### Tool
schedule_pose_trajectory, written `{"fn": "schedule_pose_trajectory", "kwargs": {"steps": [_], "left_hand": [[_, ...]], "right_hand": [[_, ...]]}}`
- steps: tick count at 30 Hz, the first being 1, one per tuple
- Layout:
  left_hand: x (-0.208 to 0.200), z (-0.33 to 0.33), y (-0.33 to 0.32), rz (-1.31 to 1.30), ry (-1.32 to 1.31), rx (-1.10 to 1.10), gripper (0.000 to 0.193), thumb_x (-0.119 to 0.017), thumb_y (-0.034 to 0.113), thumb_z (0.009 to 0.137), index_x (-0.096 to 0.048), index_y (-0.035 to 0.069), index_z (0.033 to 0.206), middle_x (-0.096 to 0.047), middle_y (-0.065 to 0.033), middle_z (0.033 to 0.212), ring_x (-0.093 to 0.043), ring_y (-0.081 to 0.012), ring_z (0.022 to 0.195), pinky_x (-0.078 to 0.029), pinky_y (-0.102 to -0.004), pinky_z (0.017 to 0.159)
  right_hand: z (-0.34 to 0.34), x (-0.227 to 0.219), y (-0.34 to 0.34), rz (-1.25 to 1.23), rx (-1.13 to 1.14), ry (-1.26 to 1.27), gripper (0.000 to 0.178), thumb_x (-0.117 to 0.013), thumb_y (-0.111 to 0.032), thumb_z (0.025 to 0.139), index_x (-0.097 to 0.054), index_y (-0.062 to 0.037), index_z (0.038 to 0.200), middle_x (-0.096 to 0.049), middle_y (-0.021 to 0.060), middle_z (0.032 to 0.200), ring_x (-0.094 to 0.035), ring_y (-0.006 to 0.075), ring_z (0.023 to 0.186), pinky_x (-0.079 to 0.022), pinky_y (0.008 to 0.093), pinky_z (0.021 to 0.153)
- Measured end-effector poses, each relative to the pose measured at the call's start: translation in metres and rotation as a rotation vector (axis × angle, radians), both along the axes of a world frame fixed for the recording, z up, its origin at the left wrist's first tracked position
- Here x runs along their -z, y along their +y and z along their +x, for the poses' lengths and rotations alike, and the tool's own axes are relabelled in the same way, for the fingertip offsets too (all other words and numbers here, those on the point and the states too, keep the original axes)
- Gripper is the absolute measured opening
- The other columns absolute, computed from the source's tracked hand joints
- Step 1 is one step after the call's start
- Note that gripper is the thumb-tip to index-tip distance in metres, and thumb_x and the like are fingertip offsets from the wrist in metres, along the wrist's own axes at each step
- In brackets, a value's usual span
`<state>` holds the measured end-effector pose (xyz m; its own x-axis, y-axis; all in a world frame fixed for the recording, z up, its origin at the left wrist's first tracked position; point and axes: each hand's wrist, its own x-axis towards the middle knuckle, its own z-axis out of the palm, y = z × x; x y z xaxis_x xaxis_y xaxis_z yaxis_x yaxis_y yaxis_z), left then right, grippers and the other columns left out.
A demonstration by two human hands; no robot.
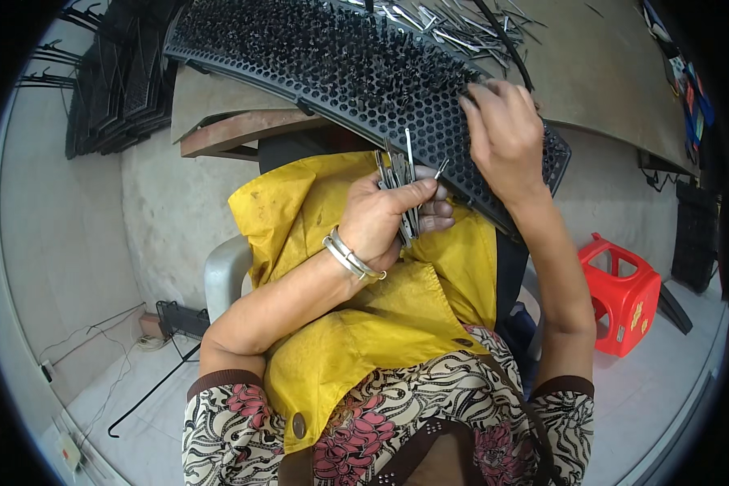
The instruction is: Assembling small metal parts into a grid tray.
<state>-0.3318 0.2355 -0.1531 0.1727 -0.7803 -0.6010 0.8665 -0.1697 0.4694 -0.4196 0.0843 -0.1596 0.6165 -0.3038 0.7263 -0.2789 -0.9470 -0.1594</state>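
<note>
My left hand [381, 209] is wrapped round a bundle of slim metal pieces [401, 182], grey and silver, their ends sticking out above and below the fingers. Between its thumb and fingertip one small piece with a forked tip [441, 168] points up. A long black perforated rack [437, 134] slants across in front of me, with its far left part densely filled with upright black bits [300, 49]. Over the right part of the rack, my right hand [506, 134] is closed, its bent fingertips at the holes. Whatever those fingertips hold is too hidden to make out.
Loose metal pieces [454, 32] lie heaped on the brown table [599, 73] behind the rack. A yellow apron [364, 316] covers my lap. To the right stands a red plastic stool [620, 296]. More black racks [121, 89] hang at the left wall.
</note>
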Motion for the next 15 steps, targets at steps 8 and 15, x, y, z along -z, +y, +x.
{"fn": "schedule_pose_trajectory", "kwargs": {"steps": [8,15], "left_hand": [[-0.004,0.000,-0.003,-0.046,0.039,0.002,0.014,-0.053,0.002,0.081,-0.053,-0.004,0.093,-0.060,-0.0139,0.082,-0.062,-0.0221,0.070,-0.056,-0.0351,0.061],[0.006,0.008,0.001,-0.002,0.113,0.114,0.020,-0.047,0.009,0.086,-0.052,-0.002,0.102,-0.059,-0.0134,0.087,-0.061,-0.0237,0.076,-0.053,-0.0399,0.066]], "right_hand": [[-0.019,-0.021,0.043,1.132,-0.072,-0.035,0.009,-0.064,0.000,0.073,-0.062,0.0012,0.082,-0.059,0.0013,0.069,-0.052,0.0039,0.061,-0.042,0.0173,0.055],[0.004,-0.017,0.002,0.522,0.077,-0.266,0.011,-0.067,-0.002,0.072,-0.061,0.0016,0.080,-0.060,0.0035,0.070,-0.053,0.0061,0.061,-0.043,0.0187,0.056]]}}
